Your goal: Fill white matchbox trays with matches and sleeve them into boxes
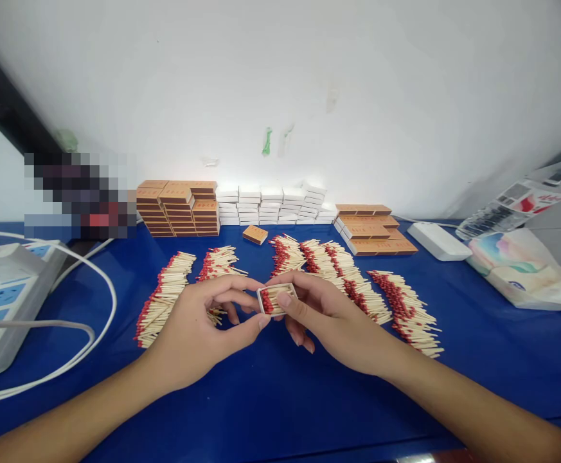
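Observation:
Both hands meet over the blue table (270, 399), holding a small white matchbox tray (275, 299) filled with red-tipped matches. My left hand (203, 328) pinches the tray's left end between thumb and forefinger. My right hand (323, 318) grips its right side, thumb on top. Rows of loose red-tipped matches (164, 299) lie behind the hands, with more matches (405, 312) spread to the right.
Stacks of orange matchbox sleeves (178, 209), white inner trays (270, 204) and more orange sleeves (371, 236) line the wall. One orange box (255, 235) lies alone. A power strip (0, 302) with white cables sits left; a white device (438, 241) and plastic bag (525, 267) sit right.

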Available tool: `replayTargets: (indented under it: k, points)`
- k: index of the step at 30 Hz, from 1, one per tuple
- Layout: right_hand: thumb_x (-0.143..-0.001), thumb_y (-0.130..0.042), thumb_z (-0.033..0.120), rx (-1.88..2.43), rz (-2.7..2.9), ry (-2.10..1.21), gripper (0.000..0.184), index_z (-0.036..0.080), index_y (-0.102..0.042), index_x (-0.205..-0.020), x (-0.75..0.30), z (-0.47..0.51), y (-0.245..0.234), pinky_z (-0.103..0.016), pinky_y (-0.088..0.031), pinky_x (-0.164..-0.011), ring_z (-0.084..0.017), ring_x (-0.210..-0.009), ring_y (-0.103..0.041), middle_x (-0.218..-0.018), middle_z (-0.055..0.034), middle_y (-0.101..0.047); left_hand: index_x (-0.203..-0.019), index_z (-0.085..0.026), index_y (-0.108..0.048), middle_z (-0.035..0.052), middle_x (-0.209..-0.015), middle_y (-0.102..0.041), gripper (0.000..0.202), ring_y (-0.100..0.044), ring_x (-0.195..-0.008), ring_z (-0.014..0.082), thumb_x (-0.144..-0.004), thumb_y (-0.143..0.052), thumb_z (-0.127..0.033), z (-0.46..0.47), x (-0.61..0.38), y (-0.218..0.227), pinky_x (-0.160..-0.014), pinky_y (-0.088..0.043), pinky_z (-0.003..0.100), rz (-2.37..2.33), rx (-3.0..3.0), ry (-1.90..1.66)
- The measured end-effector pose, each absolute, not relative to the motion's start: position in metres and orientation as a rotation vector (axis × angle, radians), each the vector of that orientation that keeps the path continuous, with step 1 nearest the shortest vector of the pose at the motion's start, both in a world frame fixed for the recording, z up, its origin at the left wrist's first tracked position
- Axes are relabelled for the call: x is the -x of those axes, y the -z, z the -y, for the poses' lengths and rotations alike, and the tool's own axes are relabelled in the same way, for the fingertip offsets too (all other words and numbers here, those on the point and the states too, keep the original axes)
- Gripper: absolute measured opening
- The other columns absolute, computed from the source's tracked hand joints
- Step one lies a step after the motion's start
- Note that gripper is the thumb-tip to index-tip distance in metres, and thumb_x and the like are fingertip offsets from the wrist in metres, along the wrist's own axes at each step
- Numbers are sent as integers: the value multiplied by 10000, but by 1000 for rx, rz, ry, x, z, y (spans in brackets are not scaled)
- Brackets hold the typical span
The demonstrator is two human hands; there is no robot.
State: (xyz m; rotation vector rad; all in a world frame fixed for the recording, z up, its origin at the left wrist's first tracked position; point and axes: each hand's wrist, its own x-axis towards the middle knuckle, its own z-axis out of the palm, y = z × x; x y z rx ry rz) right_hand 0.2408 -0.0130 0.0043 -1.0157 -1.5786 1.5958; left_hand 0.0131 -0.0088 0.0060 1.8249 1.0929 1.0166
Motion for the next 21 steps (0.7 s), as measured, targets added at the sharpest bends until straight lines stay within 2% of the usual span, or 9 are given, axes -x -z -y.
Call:
replayTargets:
  k: [8,14,21]
  points:
    - [-1044,-611,650,1023,1573,-1569,483,205,-675,-1220,-238,13,-1,-216,-473,-493,-112,-583,-569,-738,35,-592,-1121,-264,-771,-44,-885,-847,272,-738,-706,121,-853,-811,-247,12,-12,-6,-647,-579,224,-1081,-1904,-1001]
    - [-1031,-642,635,1029,1549,-1554,456,195,-700,-1136,-235,12,3,-213,-447,-466,-106,-527,-534,-659,52,-566,-1136,-292,-760,-64,-940,-843,298,-782,-819,135,-853,-792,-206,12,-12,-3,-697,-600,236,-1059,-2085,-1093]
    - [-1035,-625,651,1001,1539,-1568,498,193,-680,-1222,-234,12,2,-220,-497,-493,-119,-560,-565,-667,50,-575,-1130,-271,-759,-45,-924,-850,280,-803,-839,160,-857,-804,-227,12,-10,-1,-688,-614,244,-1107,-2067,-1118]
